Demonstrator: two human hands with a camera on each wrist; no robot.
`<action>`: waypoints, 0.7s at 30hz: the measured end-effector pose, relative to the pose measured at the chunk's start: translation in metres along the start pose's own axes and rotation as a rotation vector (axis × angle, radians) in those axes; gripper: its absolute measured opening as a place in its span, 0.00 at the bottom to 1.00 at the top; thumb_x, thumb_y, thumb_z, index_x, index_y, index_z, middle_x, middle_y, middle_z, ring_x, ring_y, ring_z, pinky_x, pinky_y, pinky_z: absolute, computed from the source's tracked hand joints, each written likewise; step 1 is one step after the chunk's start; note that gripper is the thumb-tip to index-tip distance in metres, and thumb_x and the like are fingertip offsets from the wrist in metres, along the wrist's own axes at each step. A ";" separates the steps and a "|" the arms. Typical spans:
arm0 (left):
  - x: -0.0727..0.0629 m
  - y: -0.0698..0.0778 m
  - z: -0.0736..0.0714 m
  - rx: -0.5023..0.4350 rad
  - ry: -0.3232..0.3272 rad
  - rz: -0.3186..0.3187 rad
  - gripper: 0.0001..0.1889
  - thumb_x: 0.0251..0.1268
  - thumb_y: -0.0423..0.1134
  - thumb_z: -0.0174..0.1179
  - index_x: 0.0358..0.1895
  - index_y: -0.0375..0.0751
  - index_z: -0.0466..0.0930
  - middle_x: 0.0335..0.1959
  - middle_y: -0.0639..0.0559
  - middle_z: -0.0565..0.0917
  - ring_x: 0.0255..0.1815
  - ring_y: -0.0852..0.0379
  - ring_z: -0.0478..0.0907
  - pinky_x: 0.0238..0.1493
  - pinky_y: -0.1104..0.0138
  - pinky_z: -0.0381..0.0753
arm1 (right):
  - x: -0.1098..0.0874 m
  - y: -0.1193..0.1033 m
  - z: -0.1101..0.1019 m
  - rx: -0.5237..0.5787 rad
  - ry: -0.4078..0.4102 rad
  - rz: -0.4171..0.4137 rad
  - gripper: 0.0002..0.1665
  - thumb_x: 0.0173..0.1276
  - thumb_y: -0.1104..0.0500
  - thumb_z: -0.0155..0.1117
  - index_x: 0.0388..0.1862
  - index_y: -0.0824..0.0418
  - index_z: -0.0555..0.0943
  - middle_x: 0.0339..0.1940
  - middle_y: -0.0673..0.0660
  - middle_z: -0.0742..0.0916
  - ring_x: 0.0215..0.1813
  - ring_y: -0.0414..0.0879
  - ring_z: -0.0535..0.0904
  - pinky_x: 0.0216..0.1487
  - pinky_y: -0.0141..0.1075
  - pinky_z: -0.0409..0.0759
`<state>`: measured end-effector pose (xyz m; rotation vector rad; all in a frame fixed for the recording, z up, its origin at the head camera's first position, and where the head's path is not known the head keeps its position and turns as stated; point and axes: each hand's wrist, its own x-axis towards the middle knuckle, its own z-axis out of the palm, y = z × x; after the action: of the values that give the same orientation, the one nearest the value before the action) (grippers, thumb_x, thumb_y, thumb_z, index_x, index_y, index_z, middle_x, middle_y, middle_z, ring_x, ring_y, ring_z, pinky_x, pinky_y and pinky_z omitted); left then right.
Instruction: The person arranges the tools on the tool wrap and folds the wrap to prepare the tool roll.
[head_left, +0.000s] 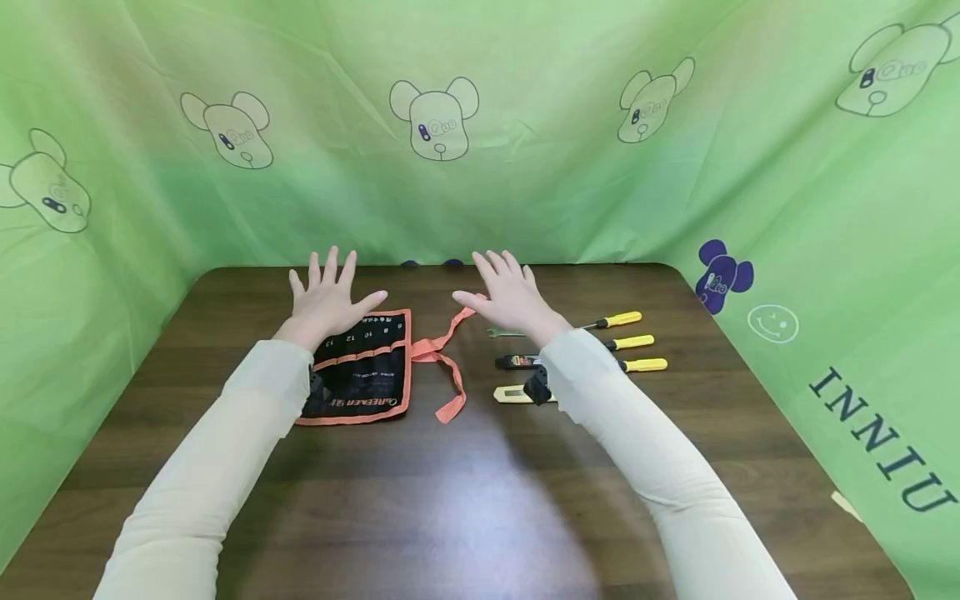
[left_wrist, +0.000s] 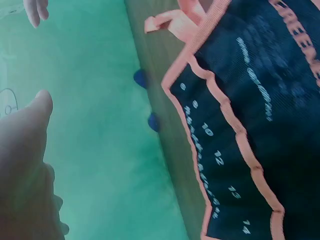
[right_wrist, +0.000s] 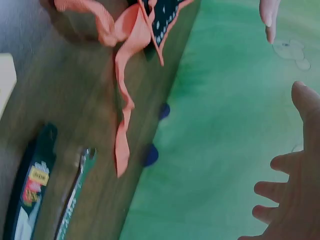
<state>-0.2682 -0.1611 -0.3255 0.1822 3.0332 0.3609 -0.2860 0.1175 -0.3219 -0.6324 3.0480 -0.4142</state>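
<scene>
My left hand (head_left: 327,302) is held above the far side of a black tool pouch (head_left: 367,383), its fingers spread and nothing in it. The pouch has orange edging, a row of numbered pockets (left_wrist: 218,158) and an orange tie strap (head_left: 429,350) lying to its right. Over the table right of the strap hovers my right hand (head_left: 513,296), fingers spread and likewise bare. Beneath the right forearm lie a small wrench (right_wrist: 75,195), a dark marker-like item with a coloured label (right_wrist: 35,185), a cream utility knife (head_left: 512,395) and several yellow-handled tools (head_left: 622,319), partly hidden by the sleeve.
A brown wooden table (head_left: 420,500) carries everything. Green printed fabric (head_left: 525,200) hangs around its back and sides. A small pale piece (head_left: 846,506) lies at the right edge of the table.
</scene>
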 end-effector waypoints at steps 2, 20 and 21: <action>-0.002 -0.007 0.002 -0.004 0.001 0.006 0.48 0.61 0.72 0.33 0.73 0.44 0.30 0.72 0.38 0.29 0.68 0.37 0.21 0.58 0.38 0.21 | -0.001 -0.004 0.004 0.007 0.002 -0.014 0.47 0.66 0.31 0.42 0.75 0.54 0.48 0.73 0.60 0.55 0.73 0.56 0.40 0.66 0.56 0.41; -0.033 -0.074 0.026 -0.033 0.096 0.100 0.44 0.66 0.62 0.42 0.73 0.37 0.37 0.72 0.33 0.37 0.69 0.39 0.20 0.60 0.39 0.23 | -0.013 -0.047 0.042 0.220 -0.023 -0.199 0.44 0.67 0.38 0.50 0.73 0.60 0.54 0.69 0.60 0.63 0.70 0.53 0.54 0.67 0.43 0.53; -0.034 -0.078 0.028 -0.036 0.101 0.105 0.43 0.67 0.62 0.42 0.73 0.36 0.38 0.72 0.33 0.37 0.69 0.39 0.21 0.60 0.39 0.23 | -0.014 -0.050 0.043 0.243 -0.035 -0.208 0.43 0.67 0.38 0.51 0.72 0.60 0.54 0.69 0.60 0.64 0.70 0.53 0.54 0.67 0.43 0.54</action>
<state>-0.2400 -0.2340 -0.3684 0.3320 3.1218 0.4456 -0.2514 0.0680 -0.3518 -0.9302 2.8429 -0.7539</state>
